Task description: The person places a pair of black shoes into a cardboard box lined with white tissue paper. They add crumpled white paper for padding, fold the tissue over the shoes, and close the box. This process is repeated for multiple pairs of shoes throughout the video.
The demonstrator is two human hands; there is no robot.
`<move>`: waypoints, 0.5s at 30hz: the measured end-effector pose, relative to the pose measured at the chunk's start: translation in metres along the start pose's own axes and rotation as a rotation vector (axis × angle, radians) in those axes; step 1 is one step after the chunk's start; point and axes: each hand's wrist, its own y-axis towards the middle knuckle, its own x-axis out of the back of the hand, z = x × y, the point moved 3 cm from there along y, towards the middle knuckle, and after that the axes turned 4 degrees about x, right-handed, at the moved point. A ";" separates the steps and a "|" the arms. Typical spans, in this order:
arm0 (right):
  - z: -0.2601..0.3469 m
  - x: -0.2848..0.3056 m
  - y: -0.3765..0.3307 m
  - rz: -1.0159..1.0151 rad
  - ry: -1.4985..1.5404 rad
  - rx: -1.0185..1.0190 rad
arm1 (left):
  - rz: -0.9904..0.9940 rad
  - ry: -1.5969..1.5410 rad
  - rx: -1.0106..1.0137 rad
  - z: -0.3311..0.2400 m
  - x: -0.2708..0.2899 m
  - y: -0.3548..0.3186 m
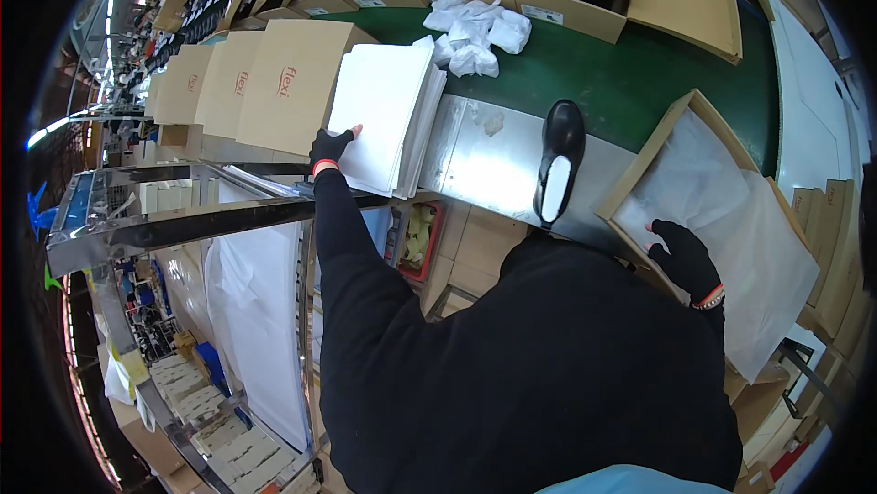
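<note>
My left hand [332, 147], in a black fingerless glove, grips the left edge of a thick stack of white sheets [384, 101]. Its thumb lies on the top sheet; the other fingers are mostly hidden. To my right is an open cardboard box [671, 129] lined with thin white tissue paper [731, 211], which drapes over its near side. Over the paper, beside the box's near left edge, my gloved right hand [683, 258] has its fingers apart and holds nothing. Between the hands a glossy black shoe [561, 156] with a white patch lies on the metal bench edge [489, 152].
Crumpled white paper bundles [475, 33] lie on the green conveyor belt [603, 74]. Open cardboard boxes [566, 10] line its far side. Closed boxes [297, 83] stand left of the stack. A metal frame [183, 225] crosses under my left arm, near a red crate [422, 243].
</note>
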 end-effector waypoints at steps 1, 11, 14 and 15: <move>0.006 -0.005 0.005 0.000 -0.006 0.017 | 0.059 -0.082 -0.048 0.015 -0.002 0.011; 0.056 -0.016 0.037 0.070 0.133 -0.047 | -0.548 -0.278 -0.322 -0.024 0.066 -0.038; 0.030 -0.001 0.017 -0.076 0.036 -0.059 | -0.081 -0.967 -0.547 -0.115 0.125 -0.097; 0.014 0.004 0.011 -0.140 0.010 -0.102 | 0.067 -1.116 -0.630 -0.151 0.146 -0.138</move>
